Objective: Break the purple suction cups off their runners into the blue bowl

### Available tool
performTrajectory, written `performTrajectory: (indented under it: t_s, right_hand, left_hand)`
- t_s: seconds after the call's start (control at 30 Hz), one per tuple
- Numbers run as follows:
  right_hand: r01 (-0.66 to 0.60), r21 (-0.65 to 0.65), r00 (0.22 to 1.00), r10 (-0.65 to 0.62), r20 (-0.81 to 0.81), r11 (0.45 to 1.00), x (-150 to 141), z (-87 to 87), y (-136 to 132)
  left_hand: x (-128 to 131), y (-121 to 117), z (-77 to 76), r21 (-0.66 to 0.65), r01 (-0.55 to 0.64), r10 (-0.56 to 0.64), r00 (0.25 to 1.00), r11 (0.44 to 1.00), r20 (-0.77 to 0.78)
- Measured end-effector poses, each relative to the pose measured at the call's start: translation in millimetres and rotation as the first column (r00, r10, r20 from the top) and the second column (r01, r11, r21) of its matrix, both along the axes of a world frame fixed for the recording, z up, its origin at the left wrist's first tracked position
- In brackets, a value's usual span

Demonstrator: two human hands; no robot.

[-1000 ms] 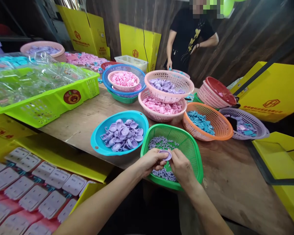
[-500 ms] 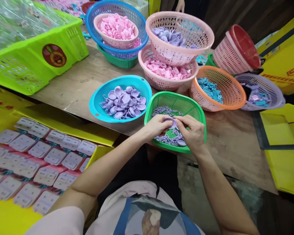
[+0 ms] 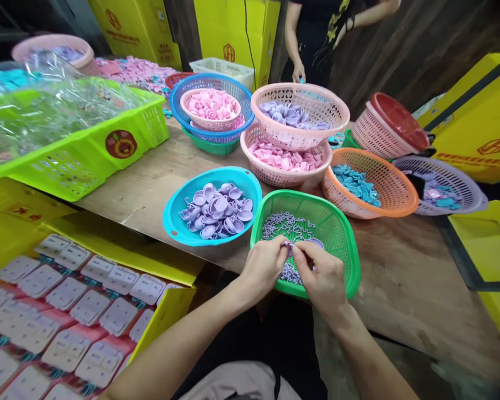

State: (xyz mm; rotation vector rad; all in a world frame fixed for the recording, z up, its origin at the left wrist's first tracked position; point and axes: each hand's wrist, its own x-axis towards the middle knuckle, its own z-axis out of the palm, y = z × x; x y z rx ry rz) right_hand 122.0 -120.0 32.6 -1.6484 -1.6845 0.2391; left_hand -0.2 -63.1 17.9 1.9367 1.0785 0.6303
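My left hand (image 3: 265, 265) and my right hand (image 3: 323, 273) meet above the green basket (image 3: 352, 261), fingers pinched together. A small purple plastic piece (image 3: 289, 248) shows between the fingertips of both; its full shape is hidden. Under the hands, the basket holds many thin purple hook-shaped pieces (image 3: 285, 225). Just beyond my right fingers lies a round purple dish-like piece (image 3: 316, 243), partly covered by the hand. To the left stands a turquoise bowl (image 3: 173, 225) heaped with round purple cup-like pieces (image 3: 220, 205), some with thin hooks on them.
Behind are stacked pink baskets (image 3: 270, 175), a blue basket (image 3: 179, 105) and an orange basket (image 3: 400, 191) of teal pieces. A lime-green crate (image 3: 83, 178) of clear bags stands left. Below it, a yellow carton (image 3: 166, 316) holds packed sets. Another person (image 3: 316, 44) stands across the table.
The view has tipped upward, showing more of the far side. The round purple dish seen between my fingers no longer shows there; only a small purple part does.
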Motion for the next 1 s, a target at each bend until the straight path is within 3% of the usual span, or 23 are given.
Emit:
performTrajectory:
  t_s: [0.4, 0.6, 0.7, 0.8, 0.87, 0.97, 1.0]
  right_hand:
    - [-0.046, -0.008, 0.999, 0.046, -0.007, 0.999, 0, -2.6, 2]
    - [-0.010, 0.013, 0.982, 0.008, 0.190, 1.000, -4, -7.2, 3]
    - [0.030, 0.051, 0.957, -0.044, 0.288, 0.998, -13, -13.1, 2]
    - [0.060, 0.080, 0.959, -0.080, 0.271, 0.995, -19, -12.7, 3]
    - [-0.009, 0.034, 0.980, 0.002, 0.199, 0.999, -12, -8.6, 8]
    - [-0.158, -0.156, 0.975, 0.179, 0.131, 0.975, 26, -7.8, 24]
    - [-0.101, -0.206, 0.977, 0.136, 0.162, 0.973, 44, -11.6, 30]
  left_hand:
    - [2, -1, -2.2, 0.061, 0.027, -0.021, 0.995, 0.998, -0.094]
    - [3, -3, -5.5, 0.139, 0.000, 0.034, 0.969, 0.990, -0.246]
    - [6, -7, -10.2, 0.120, -0.034, 0.056, 0.980, 0.992, -0.190]
    - [9, -11, -13.2, 0.101, -0.046, 0.057, 0.993, 0.994, -0.107]
    - [6, -7, -12.1, 0.113, -0.030, 0.040, 0.995, 0.993, -0.088]
    - [-15, 17, -4.4, 0.159, -0.049, 0.072, 0.987, 0.986, -0.142]
    - [-27, 30, -0.5, 0.183, -0.082, 0.117, 0.974, 0.980, -0.192]
